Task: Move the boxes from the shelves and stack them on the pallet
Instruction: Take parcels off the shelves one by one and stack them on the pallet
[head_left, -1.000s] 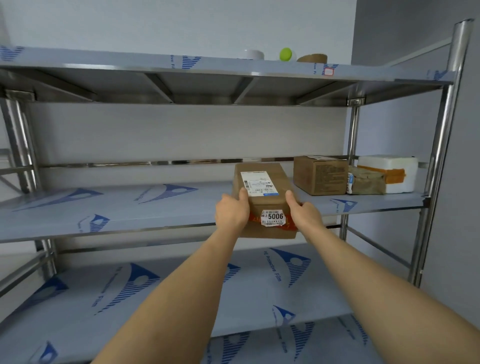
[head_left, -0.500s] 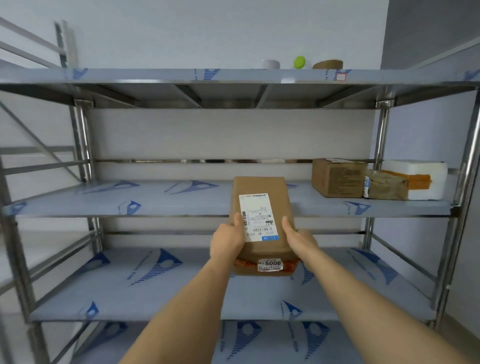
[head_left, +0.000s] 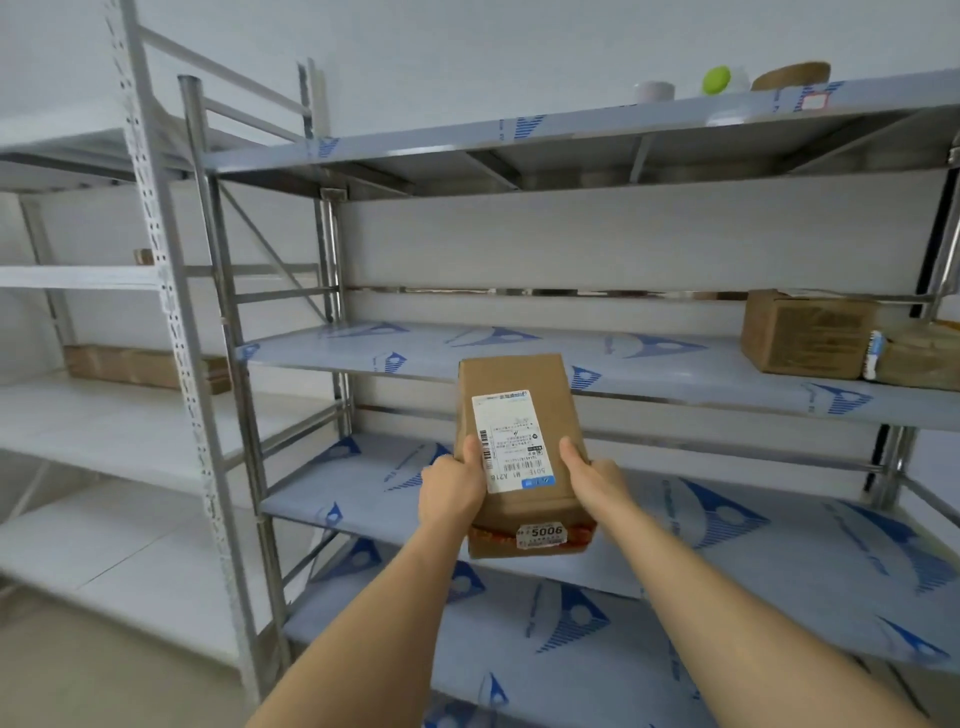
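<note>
In front of the steel shelves (head_left: 597, 364), clear of them, a labelled box (head_left: 519, 447) is gripped by both hands: left hand (head_left: 451, 491) and right hand (head_left: 592, 480), thumbs laid on top.

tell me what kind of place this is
Probably a parcel storeroom or small warehouse: metal shelving in rows, taped cardboard boxes on it, and a labelled parcel gripped by both hands.

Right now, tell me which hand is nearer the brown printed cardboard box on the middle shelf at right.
Right. The right hand sits below-left of the brown printed cardboard box; the left hand lies farther left, across the held labelled parcel.
</note>
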